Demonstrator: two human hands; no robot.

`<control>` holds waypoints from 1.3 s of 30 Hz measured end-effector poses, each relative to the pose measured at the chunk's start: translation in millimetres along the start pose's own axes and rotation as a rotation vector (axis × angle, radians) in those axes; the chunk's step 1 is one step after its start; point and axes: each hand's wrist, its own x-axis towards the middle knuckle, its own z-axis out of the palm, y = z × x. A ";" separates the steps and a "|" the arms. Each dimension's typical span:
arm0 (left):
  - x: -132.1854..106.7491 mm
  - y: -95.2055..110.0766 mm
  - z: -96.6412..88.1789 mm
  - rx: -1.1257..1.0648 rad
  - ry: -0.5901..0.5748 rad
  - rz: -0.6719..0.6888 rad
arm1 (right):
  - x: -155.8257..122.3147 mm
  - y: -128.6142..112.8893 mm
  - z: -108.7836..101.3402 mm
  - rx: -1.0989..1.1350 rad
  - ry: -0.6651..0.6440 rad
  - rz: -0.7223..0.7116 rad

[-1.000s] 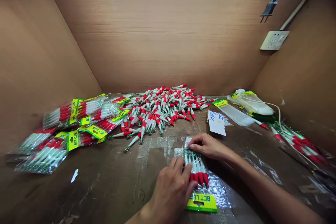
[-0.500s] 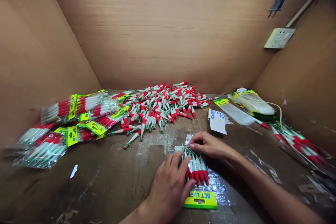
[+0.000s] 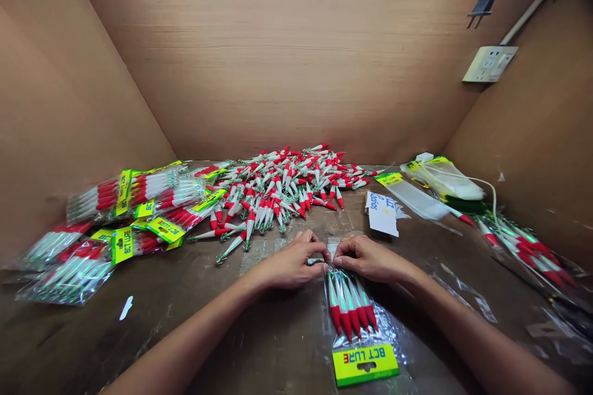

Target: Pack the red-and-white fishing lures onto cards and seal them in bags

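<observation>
In front of me a clear plastic bag point(image 3: 341, 334) lies flat, with several red-and-white fishing lures point(image 3: 353, 302) side by side in it, red ends toward me. Its yellow-green BCT LURE header point(image 3: 365, 365) is at the near end. My left hand point(image 3: 301, 259) and my right hand point(image 3: 364, 257) meet at the far end of the bag. Both pinch the bag's plastic edge there, close together, thumbs against fingertips. The fingers partly cover that end and the lures' green hook tips.
A heap of loose lures point(image 3: 287, 188) lies along the back. Filled packs point(image 3: 123, 244) are stacked at left. At right are a white card point(image 3: 382, 214), empty bags point(image 3: 447, 179) and more lures point(image 3: 532, 253). A plug point(image 3: 484, 3) hangs near a wall socket point(image 3: 490, 64).
My left hand has moved from over the lures to the bag's far end, beside my right hand, and now pinches there. The bag and header have shifted slightly nearer and right in view.
</observation>
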 end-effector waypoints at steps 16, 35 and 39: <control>-7.4 2.4 17.2 -0.159 0.335 -0.154 | -0.9 -3.9 -7.7 0.426 -0.034 0.122; -43.2 37.7 32.5 0.517 0.274 -0.258 | 3.2 4.1 -6.6 0.111 0.086 0.009; -41.5 34.3 34.2 0.486 0.272 -0.246 | 4.1 1.4 -5.1 0.092 0.051 -0.008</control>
